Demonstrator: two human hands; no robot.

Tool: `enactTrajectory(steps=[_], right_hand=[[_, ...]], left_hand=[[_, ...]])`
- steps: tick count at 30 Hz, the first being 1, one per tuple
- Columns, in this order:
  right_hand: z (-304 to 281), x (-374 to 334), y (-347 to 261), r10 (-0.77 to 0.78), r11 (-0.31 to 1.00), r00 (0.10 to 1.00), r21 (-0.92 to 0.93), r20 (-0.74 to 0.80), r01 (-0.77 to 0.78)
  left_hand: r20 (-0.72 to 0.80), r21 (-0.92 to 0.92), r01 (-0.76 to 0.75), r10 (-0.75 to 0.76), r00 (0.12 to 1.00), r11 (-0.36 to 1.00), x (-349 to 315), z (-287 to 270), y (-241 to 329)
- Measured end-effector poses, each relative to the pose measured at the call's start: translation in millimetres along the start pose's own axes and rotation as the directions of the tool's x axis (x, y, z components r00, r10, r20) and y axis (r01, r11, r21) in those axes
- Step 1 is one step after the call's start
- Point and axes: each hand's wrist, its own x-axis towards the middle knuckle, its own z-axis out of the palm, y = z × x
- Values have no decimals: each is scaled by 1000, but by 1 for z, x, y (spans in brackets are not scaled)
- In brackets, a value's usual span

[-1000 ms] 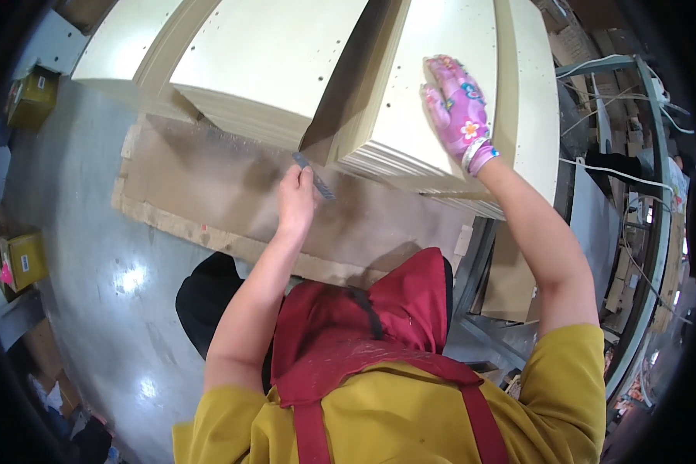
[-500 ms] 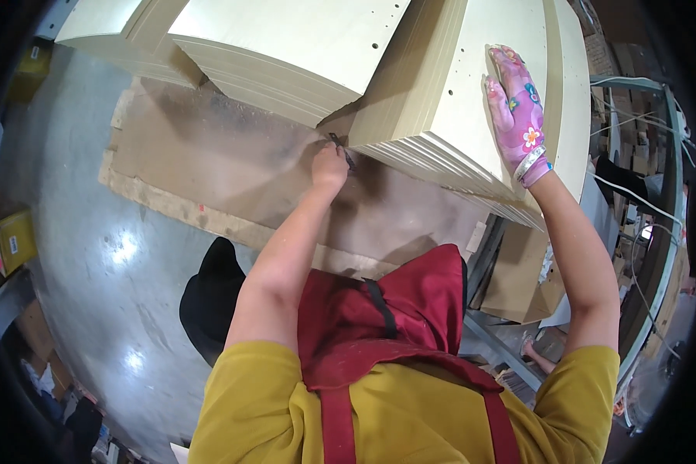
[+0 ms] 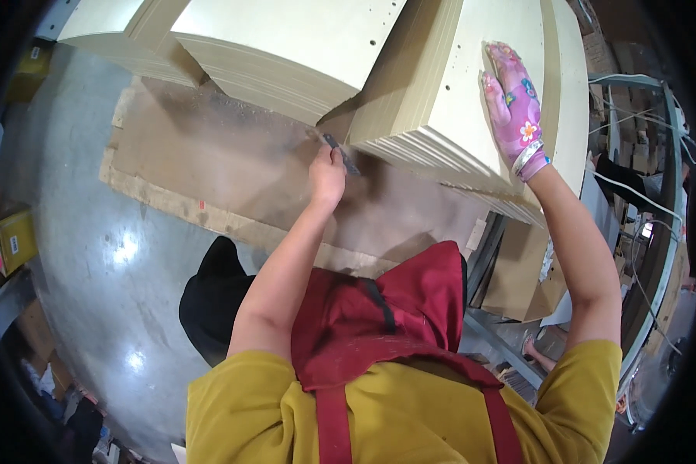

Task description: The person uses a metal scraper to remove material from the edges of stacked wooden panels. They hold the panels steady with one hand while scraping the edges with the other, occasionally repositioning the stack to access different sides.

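My bare left hand (image 3: pixel 327 179) is closed around a small dark flat tool (image 3: pixel 350 163), its exact kind hard to make out. It is over a dusty brown sheet (image 3: pixel 216 162), close to the lower left corner of a stack of pale boards (image 3: pixel 441 116). On top of that stack lies my right hand (image 3: pixel 515 116), in a pink flowered glove, palm down with fingers stretched out. The boards have small drilled holes and their lower edges are slightly fanned. To the left stands a second stack of pale boards (image 3: pixel 286 39).
Another board stack (image 3: pixel 124 42) is at the far left. A grey metal frame (image 3: pixel 665 155) with loose white cords stands on the right, above a cardboard box (image 3: pixel 510 271). Yellow boxes (image 3: pixel 14 241) sit at the left rim, beyond the shiny grey floor (image 3: pixel 93 193).
My left hand and its tool have drawn back slightly from the gap between the stacks, and the tool shows more. My right hand has shifted only a little on the boards.
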Motion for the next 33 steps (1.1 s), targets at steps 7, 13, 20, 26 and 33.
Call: enactTrajectory(steps=[7,13,20,26,33], right_hand=[[-1,-3,-2,29,999,1000,-22,-3,-29],[1,4,-14,46,999,999,6,21,-46],[-8,-2,-4,63,997,998,-54,21,-62],[-3,2,-18,77,997,997,19,28,-78],[-7,-3,-5,73,996,997,-48,36,-71]], left_hand=[[151,-26,-217,219,964,976,-22,3,40],[-25,127,-136,140,990,983,6,-6,10],[212,-90,-201,216,953,975,-62,-13,111],[70,43,-142,139,988,989,-38,-16,73],[121,-101,-186,198,973,977,-62,-12,127]])
